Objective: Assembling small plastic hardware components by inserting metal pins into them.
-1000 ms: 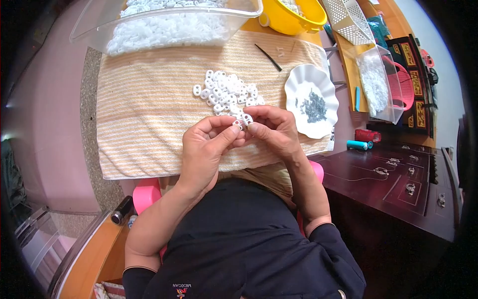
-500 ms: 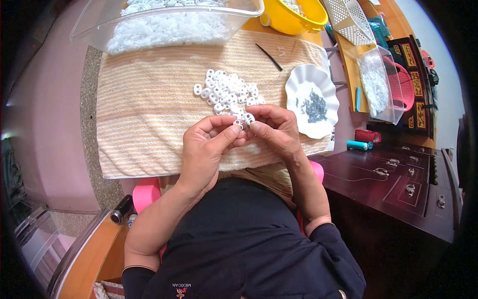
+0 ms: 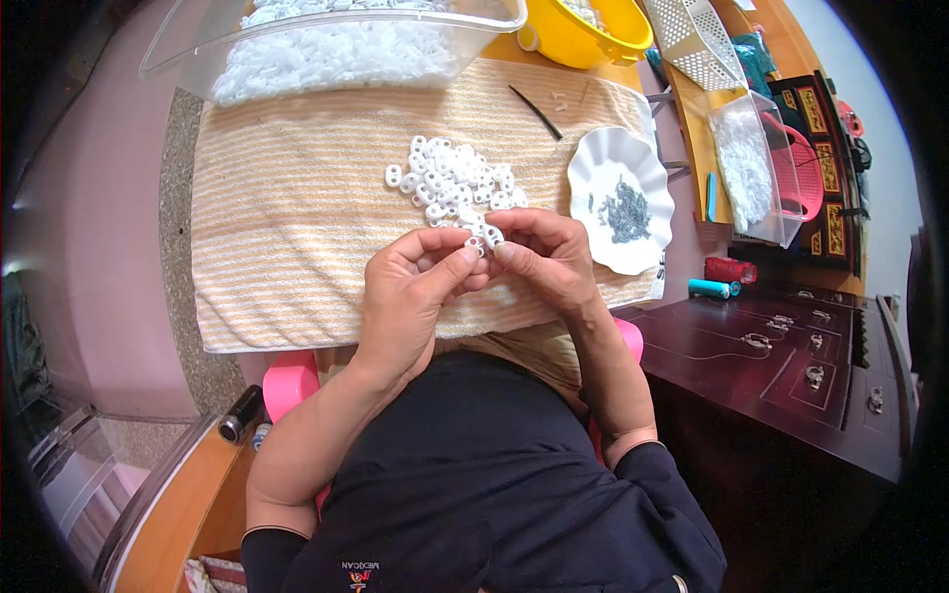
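Just in front of a loose pile of white two-hole plastic pieces (image 3: 450,178), my two hands meet almost fingertip to fingertip. My left hand (image 3: 405,287) is closed, pinching one small white two-hole piece (image 3: 475,245) between thumb and forefinger. Right beside it, my right hand (image 3: 556,255) pinches another white two-hole piece (image 3: 492,236), its holes facing up. The two pieces sit very close; whether they are joined I cannot tell. To the right, a white scalloped plate (image 3: 591,158) bears small dark grey slender bits (image 3: 628,212).
A striped beige towel (image 3: 277,227) covers the table. At the back stand a clear bin (image 3: 474,40) of white pieces and a yellow basket (image 3: 593,49). A thin black stick (image 3: 536,112) lies on the towel. Another clear box (image 3: 781,188) stands far right.
My hands stay in place. The piece in my right fingers has tilted a little and shifted slightly left.
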`<state>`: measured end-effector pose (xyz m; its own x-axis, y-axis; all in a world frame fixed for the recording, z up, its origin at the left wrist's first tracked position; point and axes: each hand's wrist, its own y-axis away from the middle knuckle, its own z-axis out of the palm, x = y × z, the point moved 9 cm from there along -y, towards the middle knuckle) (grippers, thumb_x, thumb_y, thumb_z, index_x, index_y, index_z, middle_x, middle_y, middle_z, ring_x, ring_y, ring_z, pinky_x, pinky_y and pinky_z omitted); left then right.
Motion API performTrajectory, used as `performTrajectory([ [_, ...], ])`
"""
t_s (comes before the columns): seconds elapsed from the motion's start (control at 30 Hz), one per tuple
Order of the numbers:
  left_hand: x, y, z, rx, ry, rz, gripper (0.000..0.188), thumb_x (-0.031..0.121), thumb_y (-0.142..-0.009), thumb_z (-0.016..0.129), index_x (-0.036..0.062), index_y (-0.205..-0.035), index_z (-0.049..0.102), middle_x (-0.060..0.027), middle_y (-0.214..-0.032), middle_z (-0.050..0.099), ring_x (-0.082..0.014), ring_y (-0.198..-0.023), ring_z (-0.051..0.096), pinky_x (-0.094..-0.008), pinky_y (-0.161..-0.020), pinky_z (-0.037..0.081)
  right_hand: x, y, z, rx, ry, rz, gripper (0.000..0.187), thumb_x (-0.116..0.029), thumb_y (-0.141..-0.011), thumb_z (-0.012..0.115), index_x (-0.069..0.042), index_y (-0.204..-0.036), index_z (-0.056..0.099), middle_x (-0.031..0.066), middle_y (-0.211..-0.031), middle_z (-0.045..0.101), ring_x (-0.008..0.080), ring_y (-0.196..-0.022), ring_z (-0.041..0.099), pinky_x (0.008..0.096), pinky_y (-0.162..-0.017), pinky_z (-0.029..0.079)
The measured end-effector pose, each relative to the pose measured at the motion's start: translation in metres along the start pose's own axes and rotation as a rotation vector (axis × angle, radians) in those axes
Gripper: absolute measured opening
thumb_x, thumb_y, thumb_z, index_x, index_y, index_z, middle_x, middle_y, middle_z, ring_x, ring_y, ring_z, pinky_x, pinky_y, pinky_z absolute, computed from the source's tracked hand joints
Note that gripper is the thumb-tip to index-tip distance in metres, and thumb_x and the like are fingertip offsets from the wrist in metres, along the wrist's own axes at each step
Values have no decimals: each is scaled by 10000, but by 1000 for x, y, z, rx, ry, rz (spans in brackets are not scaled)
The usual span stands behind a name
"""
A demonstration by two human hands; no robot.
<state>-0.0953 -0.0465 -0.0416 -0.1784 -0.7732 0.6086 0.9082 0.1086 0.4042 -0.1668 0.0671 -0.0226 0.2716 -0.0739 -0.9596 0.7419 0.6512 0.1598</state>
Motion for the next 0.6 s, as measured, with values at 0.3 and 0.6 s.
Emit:
performTrajectory([
  [0.3, 0, 0, 0, -16, -16, -1, 150, 10, -880, 628, -43, -1020, 613, -102, -915, 674, -119, -785, 652, -233, -729, 555, 2, 1, 1, -23, 1, 22, 298, 25, -876, 617, 61, -1170, 583, 116, -1012, 661, 156, -914, 645, 274, -803, 545],
  [0.6, -3, 0, 0, -18, -19, -17, 163, 22, -878, 637, -41, -1028, 623, -98, -915, 674, -117, -778, 651, -230, -724, 555, 3, 1, -1, -52, 84, -24, 306, 22, -864, 637, 53, -1165, 593, 104, -1013, 665, 147, -920, 643, 263, -817, 528],
])
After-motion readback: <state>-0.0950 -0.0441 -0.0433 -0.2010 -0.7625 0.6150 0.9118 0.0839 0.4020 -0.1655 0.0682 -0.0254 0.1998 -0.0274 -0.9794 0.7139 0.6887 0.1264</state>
